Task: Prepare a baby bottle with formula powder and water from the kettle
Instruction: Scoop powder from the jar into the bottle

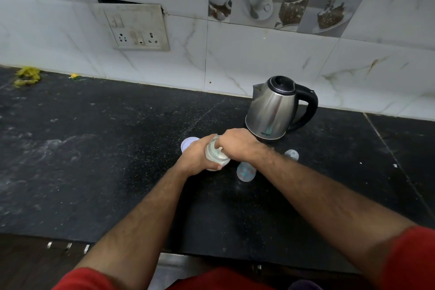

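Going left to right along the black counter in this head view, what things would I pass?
Yellow scraps by the wall → round white lid → formula jar gripped by the left hand, the right hand over its mouth → clear baby bottle → small clear cap. The kettle stands behind.

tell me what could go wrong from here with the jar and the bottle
The left hand holds the open jar tilted while the right hand reaches into it, so powder could spill on the counter. The right forearm passes just above the open bottle and might tip it.
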A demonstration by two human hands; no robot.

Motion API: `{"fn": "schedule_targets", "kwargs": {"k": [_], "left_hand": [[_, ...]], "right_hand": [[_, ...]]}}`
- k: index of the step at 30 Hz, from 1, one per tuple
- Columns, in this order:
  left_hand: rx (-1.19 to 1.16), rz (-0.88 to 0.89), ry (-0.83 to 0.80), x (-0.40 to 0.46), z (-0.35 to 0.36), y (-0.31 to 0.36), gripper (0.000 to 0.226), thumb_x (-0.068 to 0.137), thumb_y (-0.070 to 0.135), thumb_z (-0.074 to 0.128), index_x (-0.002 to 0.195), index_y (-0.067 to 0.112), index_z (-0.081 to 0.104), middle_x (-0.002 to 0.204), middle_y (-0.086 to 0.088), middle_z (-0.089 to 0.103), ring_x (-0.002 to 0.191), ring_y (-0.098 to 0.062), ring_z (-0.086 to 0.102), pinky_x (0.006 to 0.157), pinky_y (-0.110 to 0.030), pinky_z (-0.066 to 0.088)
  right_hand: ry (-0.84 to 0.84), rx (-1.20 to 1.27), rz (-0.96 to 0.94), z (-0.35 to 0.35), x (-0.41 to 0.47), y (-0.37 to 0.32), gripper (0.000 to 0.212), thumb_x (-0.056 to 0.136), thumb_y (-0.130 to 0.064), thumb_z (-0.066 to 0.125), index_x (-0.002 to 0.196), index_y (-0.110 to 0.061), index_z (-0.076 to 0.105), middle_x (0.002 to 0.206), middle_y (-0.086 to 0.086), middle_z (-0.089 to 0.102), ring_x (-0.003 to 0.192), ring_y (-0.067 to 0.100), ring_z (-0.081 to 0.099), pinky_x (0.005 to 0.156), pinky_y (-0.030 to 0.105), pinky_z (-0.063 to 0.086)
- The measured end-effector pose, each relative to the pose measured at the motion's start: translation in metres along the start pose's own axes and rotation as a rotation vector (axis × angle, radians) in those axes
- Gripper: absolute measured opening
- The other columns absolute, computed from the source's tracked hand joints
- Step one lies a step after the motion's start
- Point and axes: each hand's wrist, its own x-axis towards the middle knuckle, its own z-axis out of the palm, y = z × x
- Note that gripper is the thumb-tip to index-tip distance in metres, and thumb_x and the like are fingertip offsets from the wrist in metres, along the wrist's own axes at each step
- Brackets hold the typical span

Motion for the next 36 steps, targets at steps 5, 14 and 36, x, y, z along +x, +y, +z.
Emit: {"fn": "schedule_targets", "kwargs": {"k": [5,14,36], "left_hand": [[0.04,-0.002,-0.068,0.004,-0.005,0.008,0.091,0.06,0.009,0.09,0.139,0.027,0.049,0.116,0.012,0.066,0.11,-0.009,0.061,0.093,-0.021,0.046],[0.084,-0.005,-0.086,0.006,-0.003,0.011,0.096,0.059,0.01,0.09,0.142,0.027,0.047,0.122,0.01,0.064,0.115,-0.013,0.058,0.099,-0.031,0.046],[0.057,-0.026,0.038,-0.004,0.006,0.002,0.087,0.057,0.021,0.089,0.13,0.046,0.049,0.112,0.021,0.064,0.106,0.0,0.058,0.09,-0.025,0.046]], "right_hand": [[-0.062,-0.166,-0.047,-0.001,0.007,-0.006,0.03,0.1,-0.026,0.047,0.123,-0.022,0.067,0.113,0.002,0.067,0.104,0.025,0.064,0.068,0.034,0.042],[-0.096,-0.268,0.03,0.004,0.013,-0.009,0.026,0.099,-0.014,0.046,0.11,-0.01,0.069,0.115,0.004,0.069,0.106,0.026,0.066,0.071,0.034,0.046],[0.15,0.463,0.451,0.004,0.001,-0.006,0.019,0.083,-0.011,0.063,0.095,-0.02,0.075,0.093,0.005,0.072,0.086,0.027,0.067,0.063,0.032,0.048]]}}
